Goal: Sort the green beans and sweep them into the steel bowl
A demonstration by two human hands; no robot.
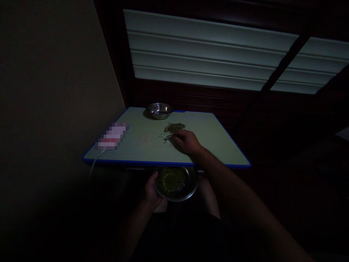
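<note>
My left hand grips the rim of a shiny metal bowl from its left side. The bowl is held just below the table's front edge, and a layer of small green beans lies in it. Above the table, my right hand is closed around a small, pale, curved piece that looks like a spoon; its handle is hidden by the fingers. Right behind its tip is a loose heap of green beans, with several strays scattered nearby on the tabletop.
The light green table has a blue edge. At its back stands a second metal bowl. A blurred-out pinkish device lies on the left, with a white cable hanging over the edge. A wall and slatted panels border the table.
</note>
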